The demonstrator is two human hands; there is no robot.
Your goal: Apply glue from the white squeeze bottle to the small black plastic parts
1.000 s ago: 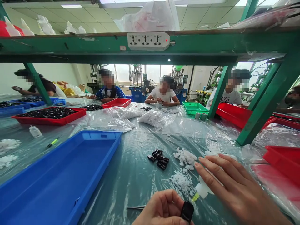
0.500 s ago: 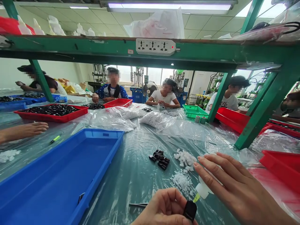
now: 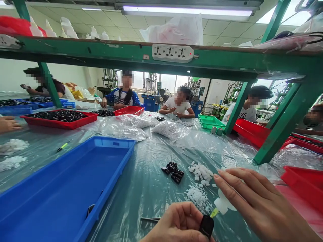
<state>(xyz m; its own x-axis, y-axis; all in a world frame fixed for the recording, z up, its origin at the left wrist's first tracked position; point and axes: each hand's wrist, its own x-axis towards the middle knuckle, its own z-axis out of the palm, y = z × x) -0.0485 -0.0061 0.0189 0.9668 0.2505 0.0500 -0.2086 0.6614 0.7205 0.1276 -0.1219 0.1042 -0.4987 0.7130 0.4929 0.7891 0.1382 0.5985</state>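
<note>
My left hand (image 3: 176,223) pinches a small glossy black plastic part (image 3: 207,226) between thumb and fingers at the bottom of the view. My right hand (image 3: 262,201) is wrapped over a white squeeze bottle (image 3: 223,203), whose body it mostly hides. The bottle's yellow-green nozzle tip (image 3: 214,213) meets the top edge of the black part. Beyond my hands lie a small cluster of black parts (image 3: 174,172), a pile of white chunky pieces (image 3: 200,172) and a pile of finer white pieces (image 3: 198,195). Metal tweezers (image 3: 150,219) rest left of my left hand, partly covered.
A large blue tray (image 3: 114,171) on my left holds a few black parts near its right wall. Red trays (image 3: 302,183) stand at right. Bags of white pieces (image 3: 171,130) lie ahead. A green shelf frame (image 3: 275,121) crosses above. Several co-workers sit around the table.
The view has shifted slightly. A co-worker's hand at the left has drawn back leftward, uncovering more white pieces. My hands keep nearly the same pose, nozzle still at the black part.
</note>
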